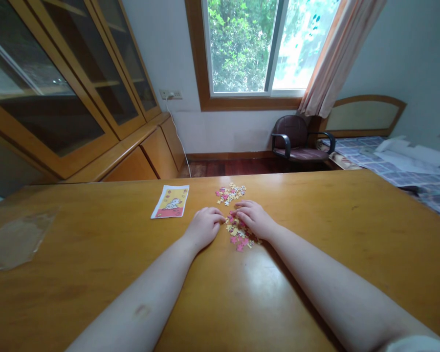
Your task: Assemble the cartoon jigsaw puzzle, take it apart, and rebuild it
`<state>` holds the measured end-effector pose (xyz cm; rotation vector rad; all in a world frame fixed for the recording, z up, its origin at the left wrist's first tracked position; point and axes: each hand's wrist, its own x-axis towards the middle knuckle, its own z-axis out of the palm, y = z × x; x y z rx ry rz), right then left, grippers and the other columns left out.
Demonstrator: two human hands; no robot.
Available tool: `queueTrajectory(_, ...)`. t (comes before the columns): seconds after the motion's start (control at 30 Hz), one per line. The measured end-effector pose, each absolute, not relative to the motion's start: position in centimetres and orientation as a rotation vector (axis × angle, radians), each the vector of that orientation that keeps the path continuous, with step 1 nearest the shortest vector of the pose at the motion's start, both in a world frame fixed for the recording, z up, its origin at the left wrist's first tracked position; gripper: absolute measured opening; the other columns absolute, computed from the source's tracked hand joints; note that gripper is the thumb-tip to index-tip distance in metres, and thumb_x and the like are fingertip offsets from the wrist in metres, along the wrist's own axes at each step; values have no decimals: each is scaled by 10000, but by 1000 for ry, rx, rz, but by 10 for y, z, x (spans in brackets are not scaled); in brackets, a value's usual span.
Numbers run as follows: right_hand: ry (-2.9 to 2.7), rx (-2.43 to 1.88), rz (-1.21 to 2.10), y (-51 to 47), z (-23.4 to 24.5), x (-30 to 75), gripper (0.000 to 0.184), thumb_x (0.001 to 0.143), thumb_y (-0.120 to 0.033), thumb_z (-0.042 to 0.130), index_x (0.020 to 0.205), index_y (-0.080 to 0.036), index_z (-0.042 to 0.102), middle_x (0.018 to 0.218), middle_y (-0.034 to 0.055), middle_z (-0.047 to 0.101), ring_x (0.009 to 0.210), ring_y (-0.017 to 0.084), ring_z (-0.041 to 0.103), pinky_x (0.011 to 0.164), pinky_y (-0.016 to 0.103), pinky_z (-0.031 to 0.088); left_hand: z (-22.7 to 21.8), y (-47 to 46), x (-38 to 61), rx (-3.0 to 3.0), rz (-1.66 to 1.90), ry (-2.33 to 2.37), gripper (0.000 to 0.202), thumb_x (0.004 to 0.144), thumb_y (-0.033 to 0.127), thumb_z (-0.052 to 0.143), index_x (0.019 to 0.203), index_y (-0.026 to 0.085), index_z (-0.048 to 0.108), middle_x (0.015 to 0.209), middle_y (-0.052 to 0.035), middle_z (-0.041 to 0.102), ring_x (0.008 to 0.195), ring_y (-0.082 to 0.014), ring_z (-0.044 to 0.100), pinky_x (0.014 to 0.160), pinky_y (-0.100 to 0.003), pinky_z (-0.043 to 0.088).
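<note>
Small jigsaw puzzle pieces (239, 239) in pink, yellow and white lie loose in a near pile on the wooden table. A second cluster of puzzle pieces (231, 193) sits just beyond it. At the near pile's left edge is my left hand (204, 228), its fingers curled together and the tips by a yellowish piece; what they pinch, if anything, is hidden. My right hand (255, 220) reaches over the near pile from the right, fingers apart and touching pieces, some of which it covers. Left of both piles a picture card (171, 201) with a white cartoon animal lies flat.
A clear plastic bag (20, 239) lies at the table's left side. Past the far table edge stand an office chair (296, 142) and a bed (366, 156). Glass-door cabinets (106, 83) line the left wall, and a white cord (178, 132) hangs from an outlet.
</note>
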<state>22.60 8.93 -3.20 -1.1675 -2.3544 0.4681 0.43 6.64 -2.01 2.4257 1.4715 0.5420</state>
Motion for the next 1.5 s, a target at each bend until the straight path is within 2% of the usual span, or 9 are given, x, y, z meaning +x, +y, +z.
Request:
queueTrajectory(0.2,-2429,-1129,492,88,-34,225,442,972,-455,343,1066,-272,734,1274,42,619,1269,266,433,1084,472,308,-19,64,6,2464,467,1392,309,811,162,476,839,281,759,966,-13,725,941,-217,598,917,-393,459)
queueTrajectory(0.33,-2403,-1218,473,87,-31,225,410,972,-434,362,1089,-271,719,1318,59,585,1298,282,404,1106,542,226,-17,61,9,2507,536,1402,346,826,168,479,1074,274,697,1136,-31,679,1076,-227,561,997,-431,420)
queueTrajectory(0.43,-2364,-1312,455,85,-28,225,406,973,-424,365,1088,-256,717,1340,74,565,1313,295,382,1108,570,189,-20,59,9,2526,538,1475,410,846,261,521,1249,241,596,1355,-81,543,1258,-277,444,1088,-507,328)
queueTrajectory(0.6,-2434,-1282,503,82,-28,223,380,958,-458,395,1132,-300,693,1442,66,463,1384,342,261,1091,638,103,-26,59,8,2565,419,1495,423,885,341,494,1299,284,564,1438,-73,468,1361,-310,332,1127,-584,217)
queueTrajectory(0.67,-2375,-1244,491,84,-28,224,387,965,-442,383,1056,-277,721,1378,68,531,1333,320,351,1095,605,135,-25,60,8,2579,409,1493,379,891,331,485,1247,307,611,1388,-58,528,1348,-307,357,1123,-590,217)
queueTrajectory(0.77,-2195,-1207,513,89,-30,228,467,985,-399,332,857,-210,739,1050,79,701,1042,235,577,1010,458,333,-22,60,8,2560,462,1533,327,879,269,487,1140,286,685,1291,-57,613,1296,-298,428,1114,-583,243)
queueTrajectory(0.9,-2034,-1160,649,92,-32,234,491,986,-398,315,729,-181,673,721,45,687,728,173,608,762,312,435,-17,61,8,2536,523,1482,341,858,174,474,1091,279,700,1197,-28,677,1218,-259,510,1098,-555,284)
queueTrajectory(1.17,-2175,-1161,595,86,-26,229,435,971,-366,345,679,-179,608,685,39,658,702,167,599,707,271,410,-16,61,7,2556,553,1497,322,785,94,493,924,249,739,961,-36,745,1017,-239,623,1062,-533,321)
queueTrajectory(1.5,-2133,-1193,652,87,-27,228,427,971,-350,349,686,-182,620,677,30,669,679,154,606,683,248,415,-18,59,9,2677,523,1006,255,837,162,558,855,326,751,1044,19,723,1104,-208,576,1081,-493,305)
